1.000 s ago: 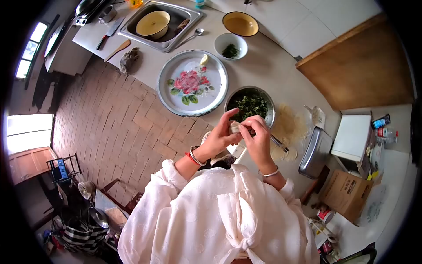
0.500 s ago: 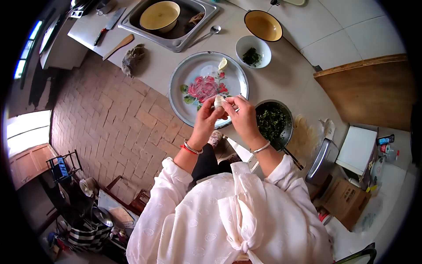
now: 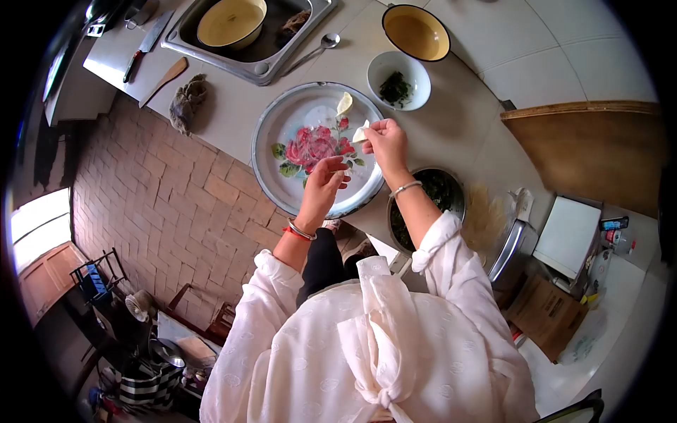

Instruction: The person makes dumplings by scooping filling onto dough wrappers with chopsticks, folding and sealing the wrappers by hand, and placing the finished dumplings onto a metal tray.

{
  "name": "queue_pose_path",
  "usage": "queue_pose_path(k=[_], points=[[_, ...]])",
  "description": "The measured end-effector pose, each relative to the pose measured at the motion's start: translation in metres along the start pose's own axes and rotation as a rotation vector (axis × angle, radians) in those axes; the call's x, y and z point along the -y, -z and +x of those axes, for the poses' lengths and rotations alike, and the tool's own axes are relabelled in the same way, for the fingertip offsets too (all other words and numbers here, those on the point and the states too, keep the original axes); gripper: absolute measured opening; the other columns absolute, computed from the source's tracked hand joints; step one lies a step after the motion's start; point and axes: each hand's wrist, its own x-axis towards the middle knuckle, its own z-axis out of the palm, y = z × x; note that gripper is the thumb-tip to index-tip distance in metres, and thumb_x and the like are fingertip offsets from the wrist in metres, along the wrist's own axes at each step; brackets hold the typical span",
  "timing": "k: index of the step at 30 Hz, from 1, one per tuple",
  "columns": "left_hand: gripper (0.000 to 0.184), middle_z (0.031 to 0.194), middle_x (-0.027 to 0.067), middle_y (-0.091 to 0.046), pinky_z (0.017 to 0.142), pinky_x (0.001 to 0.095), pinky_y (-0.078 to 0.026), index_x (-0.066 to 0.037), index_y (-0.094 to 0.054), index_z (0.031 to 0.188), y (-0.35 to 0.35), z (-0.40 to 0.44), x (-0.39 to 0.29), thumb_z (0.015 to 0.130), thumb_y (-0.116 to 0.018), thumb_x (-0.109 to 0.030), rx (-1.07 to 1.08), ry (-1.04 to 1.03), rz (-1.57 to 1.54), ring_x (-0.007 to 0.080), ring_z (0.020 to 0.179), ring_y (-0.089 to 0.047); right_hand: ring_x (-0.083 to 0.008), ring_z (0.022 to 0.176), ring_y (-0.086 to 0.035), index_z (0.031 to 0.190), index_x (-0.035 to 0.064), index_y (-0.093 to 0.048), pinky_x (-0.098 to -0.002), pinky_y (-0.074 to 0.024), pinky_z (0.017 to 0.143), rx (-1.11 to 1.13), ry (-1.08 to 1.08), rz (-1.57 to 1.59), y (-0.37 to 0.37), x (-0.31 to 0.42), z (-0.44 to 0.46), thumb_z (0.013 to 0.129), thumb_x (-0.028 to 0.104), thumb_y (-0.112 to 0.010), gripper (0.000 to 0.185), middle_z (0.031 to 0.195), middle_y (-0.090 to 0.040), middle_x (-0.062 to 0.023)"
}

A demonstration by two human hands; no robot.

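Observation:
A small white dumpling (image 3: 360, 132) is pinched in the fingers of my right hand (image 3: 386, 146), above the right part of a flowered enamel tray (image 3: 282, 180). Over the tray's lower part, my left hand (image 3: 324, 185) has its fingers loosely curled and apart, with nothing seen in them. Another dumpling (image 3: 344, 104) lies on the tray near its upper rim. A metal bowl of chopped green filling (image 3: 441, 190) stands right of the tray, partly hidden by my right forearm. Above it is a white bowl with some greens (image 3: 398, 81).
A yellow bowl (image 3: 233, 21) sits in the sink (image 3: 261, 69). Beside it lie a spoon (image 3: 310, 53), cloth (image 3: 187, 104), wooden spatula (image 3: 166, 79) and knife (image 3: 147, 48). An enamel bowl (image 3: 416, 32) is at the back, a wooden board (image 3: 585, 158) and metal box (image 3: 509, 247) at right.
The hands have parted. My right hand has carried the dumpling up over the tray's right part, while my left hand has let go of it and sits lower. The view has shifted.

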Motion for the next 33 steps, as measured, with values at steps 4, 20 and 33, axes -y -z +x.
queue_pose_path(k=[4, 20, 33], points=[[0.028, 0.112, 0.0068, -0.065, 0.081, 0.0283, -0.051, 0.000, -0.054, 0.125, 0.001, 0.007, 0.001, 0.098, -0.051, -0.007, -0.036, -0.027, 0.047, 0.0137, 0.094, -0.063, -0.0141, 0.049, -0.062, 0.085, -0.0021, -0.056, -0.0269, -0.0508, 0.045, -0.058, 0.012, -0.047, -0.016, -0.004, 0.025, 0.083, 0.003, -0.064, 0.009, 0.068, -0.065, -0.0095], [0.024, 0.105, 0.0065, -0.066, 0.079, 0.0274, -0.051, 0.002, -0.057, 0.120, 0.002, 0.002, 0.014, 0.098, -0.052, -0.006, -0.065, -0.056, 0.049, 0.0135, 0.091, -0.064, -0.0205, 0.065, -0.067, 0.089, -0.0009, -0.058, -0.0318, -0.0530, 0.060, -0.118, 0.256, -0.342, -0.026, -0.044, 0.056, 0.082, 0.006, -0.066, 0.013, 0.072, -0.065, -0.0109], [0.027, 0.097, 0.0135, -0.060, 0.069, 0.0329, -0.053, 0.000, -0.058, 0.111, -0.028, 0.069, -0.008, 0.084, -0.062, 0.003, -0.303, -0.512, 0.679, 0.0227, 0.080, -0.066, -0.0132, 0.073, -0.066, 0.102, -0.0038, -0.059, -0.0251, -0.0555, 0.065, 0.157, 0.179, 0.007, 0.052, 0.037, -0.056, 0.094, 0.006, -0.058, 0.013, 0.091, -0.065, -0.0083]])
